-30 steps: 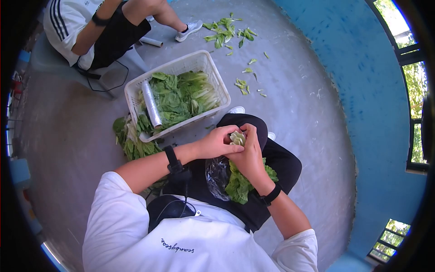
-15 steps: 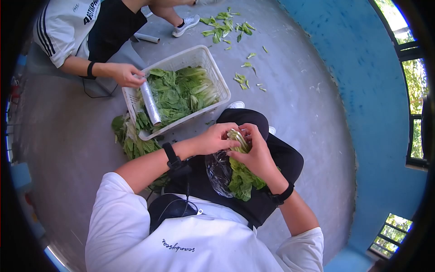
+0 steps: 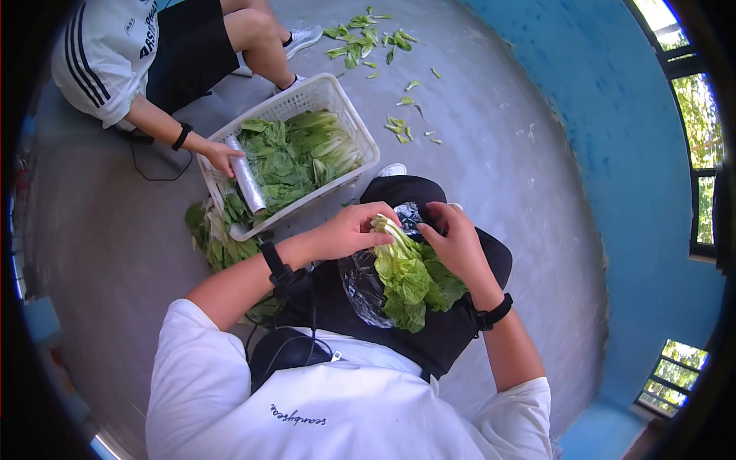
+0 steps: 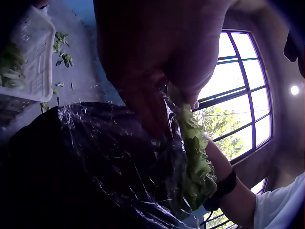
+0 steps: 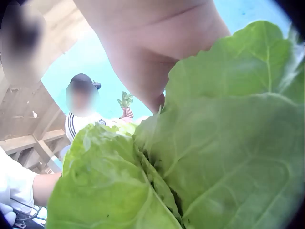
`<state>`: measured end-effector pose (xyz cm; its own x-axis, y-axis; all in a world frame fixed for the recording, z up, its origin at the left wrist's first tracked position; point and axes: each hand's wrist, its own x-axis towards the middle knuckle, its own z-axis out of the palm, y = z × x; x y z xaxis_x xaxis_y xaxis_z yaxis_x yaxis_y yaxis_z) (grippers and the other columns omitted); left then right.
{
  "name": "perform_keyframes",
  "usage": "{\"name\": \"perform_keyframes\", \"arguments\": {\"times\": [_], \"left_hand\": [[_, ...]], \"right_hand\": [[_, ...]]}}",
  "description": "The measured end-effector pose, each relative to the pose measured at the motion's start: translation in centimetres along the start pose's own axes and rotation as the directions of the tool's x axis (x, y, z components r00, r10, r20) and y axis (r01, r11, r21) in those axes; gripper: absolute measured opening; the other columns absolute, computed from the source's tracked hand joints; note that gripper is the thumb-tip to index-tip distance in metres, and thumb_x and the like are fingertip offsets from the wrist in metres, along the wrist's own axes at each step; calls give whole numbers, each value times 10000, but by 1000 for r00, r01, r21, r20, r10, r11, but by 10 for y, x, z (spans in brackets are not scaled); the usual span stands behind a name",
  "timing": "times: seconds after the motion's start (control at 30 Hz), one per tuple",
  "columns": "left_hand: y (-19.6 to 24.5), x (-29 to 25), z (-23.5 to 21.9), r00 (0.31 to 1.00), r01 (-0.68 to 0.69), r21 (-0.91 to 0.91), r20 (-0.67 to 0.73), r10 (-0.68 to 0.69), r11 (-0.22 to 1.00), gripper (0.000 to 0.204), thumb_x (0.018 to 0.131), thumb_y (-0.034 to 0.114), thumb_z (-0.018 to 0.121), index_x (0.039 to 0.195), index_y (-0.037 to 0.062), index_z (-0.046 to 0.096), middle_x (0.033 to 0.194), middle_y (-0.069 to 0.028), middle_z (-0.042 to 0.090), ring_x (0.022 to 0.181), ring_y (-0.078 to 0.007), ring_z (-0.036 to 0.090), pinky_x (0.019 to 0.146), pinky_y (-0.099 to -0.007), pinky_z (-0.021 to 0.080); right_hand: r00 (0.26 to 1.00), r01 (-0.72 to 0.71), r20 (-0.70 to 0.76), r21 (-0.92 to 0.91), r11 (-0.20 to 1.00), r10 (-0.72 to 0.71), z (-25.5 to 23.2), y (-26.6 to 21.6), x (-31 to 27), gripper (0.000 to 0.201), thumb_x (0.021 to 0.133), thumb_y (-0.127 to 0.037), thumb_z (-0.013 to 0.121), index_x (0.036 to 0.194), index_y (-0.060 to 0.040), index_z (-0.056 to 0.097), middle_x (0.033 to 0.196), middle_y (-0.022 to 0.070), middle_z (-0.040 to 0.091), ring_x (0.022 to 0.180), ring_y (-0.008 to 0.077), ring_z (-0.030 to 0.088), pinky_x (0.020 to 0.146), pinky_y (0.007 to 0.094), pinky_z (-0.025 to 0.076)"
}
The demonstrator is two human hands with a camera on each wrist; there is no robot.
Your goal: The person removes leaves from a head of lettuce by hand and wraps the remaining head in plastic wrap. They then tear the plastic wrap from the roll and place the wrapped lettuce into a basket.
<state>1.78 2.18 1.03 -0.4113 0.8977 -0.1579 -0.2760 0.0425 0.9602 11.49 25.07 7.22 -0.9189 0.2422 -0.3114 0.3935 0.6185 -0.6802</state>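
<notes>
A bunch of leafy greens point(image 3: 402, 268) with pale stems lies across the lap, its leaves toward the body. My left hand point(image 3: 353, 231) holds the stem end between thumb and fingers. To the right of the stems is my right hand point(image 3: 460, 244), thumb and fingers bent and apart, beside a shiny bit of clear plastic film point(image 3: 409, 217). More of that crinkled plastic film point(image 4: 128, 157) spreads under the greens, close below the left fingers in the left wrist view. Broad green leaves point(image 5: 228, 143) hide the right fingertips in the right wrist view.
Ahead on the floor stands a white plastic crate point(image 3: 366, 142) full of greens, with a roll of film point(image 3: 247, 184) lying on them. Another person's hand point(image 3: 222, 157) grips the roll. Loose leaves point(image 3: 356, 42) are scattered beyond; more greens point(image 3: 222, 241) lie beside the crate.
My right hand has come off the stems and moved right, exposing film and more leaves. The other person's hand has reached in and taken hold of the film roll.
</notes>
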Motion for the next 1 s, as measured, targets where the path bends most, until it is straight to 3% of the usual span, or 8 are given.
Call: {"name": "perform_keyframes", "arguments": {"times": [0.13, 0.27, 0.37, 0.47, 0.67, 0.87, 0.97, 1.0], "left_hand": [[4, -3, 1, 998, 57, -54, 19, -56, 997, 270, 992, 75, 682, 1245, 68, 591, 1084, 10, 647, 973, -46, 623, 804, -235, 544], [5, -4, 3, 996, 89, -68, 1, -90, 994, 258, 1005, 94, 669, 1246, 81, 580, 1074, 11, 648, 962, -50, 638, 753, -231, 565], [5, -3, 2, 993, 114, -71, 9, -114, 991, 241, 1017, 118, 655, 1240, 87, 571, 1073, 6, 650, 955, -68, 655, 732, -247, 589], [-2, -1, -2, 983, 182, -104, 17, -181, 978, 229, 1025, 134, 643, 1235, 88, 564, 1068, 1, 651, 943, -80, 667, 720, -261, 605], [1, -1, -1, 987, 163, -76, 18, -162, 984, 239, 1028, 140, 640, 1246, 91, 556, 1050, -2, 653, 930, -84, 671, 694, -262, 610], [8, -3, 1, 976, 220, -24, 4, -220, 975, 255, 1042, 169, 622, 1271, 100, 533, 1030, -2, 647, 865, -70, 658, 623, -242, 589], [10, -6, 4, 976, 212, -28, -39, -213, 977, 259, 1048, 185, 615, 1275, 103, 521, 1021, -4, 645, 838, -63, 651, 604, -233, 580], [9, -8, 4, 975, 213, -26, -53, -214, 977, 262, 1048, 184, 616, 1276, 103, 518, 1021, -4, 645, 837, -63, 651, 602, -231, 579]], "right_hand": [[988, -99, 109, -66, 993, 105, 3, -3, 0, 342, 838, -186, 812, 1101, -16, 675, 858, 122, 693, 785, 253, 677, 709, 376, 532], [988, 126, 92, -5, 992, -125, 12, 29, 4, 220, 869, -146, 770, 995, -23, 638, 758, 95, 656, 699, 224, 648, 664, 362, 504], [984, -81, 170, 138, 987, 57, -3, 20, 2, 186, 906, -132, 737, 974, -7, 617, 768, 72, 648, 697, 164, 619, 665, 333, 493], [996, -60, 84, 452, 890, 24, 6, 34, 6, 183, 931, -129, 717, 963, 10, 603, 773, 37, 641, 709, 116, 597, 673, 303, 490], [992, -19, 123, 204, 979, -6, -4, 5, 3, 182, 926, -123, 725, 971, 24, 627, 774, 17, 651, 737, 77, 607, 688, 275, 503], [994, -48, 107, 305, 951, 16, -2, 13, 5, 169, 919, -119, 737, 909, 28, 655, 721, 21, 650, 687, 71, 600, 642, 269, 488], [997, 52, 36, 408, 911, -73, 11, 12, -3, 157, 919, -113, 734, 918, 20, 652, 720, 39, 657, 676, 81, 608, 628, 268, 482], [996, 68, 32, 367, 928, -86, 13, 7, -8, 153, 921, -111, 733, 920, 18, 650, 718, 44, 656, 672, 83, 608, 627, 269, 483]]}}
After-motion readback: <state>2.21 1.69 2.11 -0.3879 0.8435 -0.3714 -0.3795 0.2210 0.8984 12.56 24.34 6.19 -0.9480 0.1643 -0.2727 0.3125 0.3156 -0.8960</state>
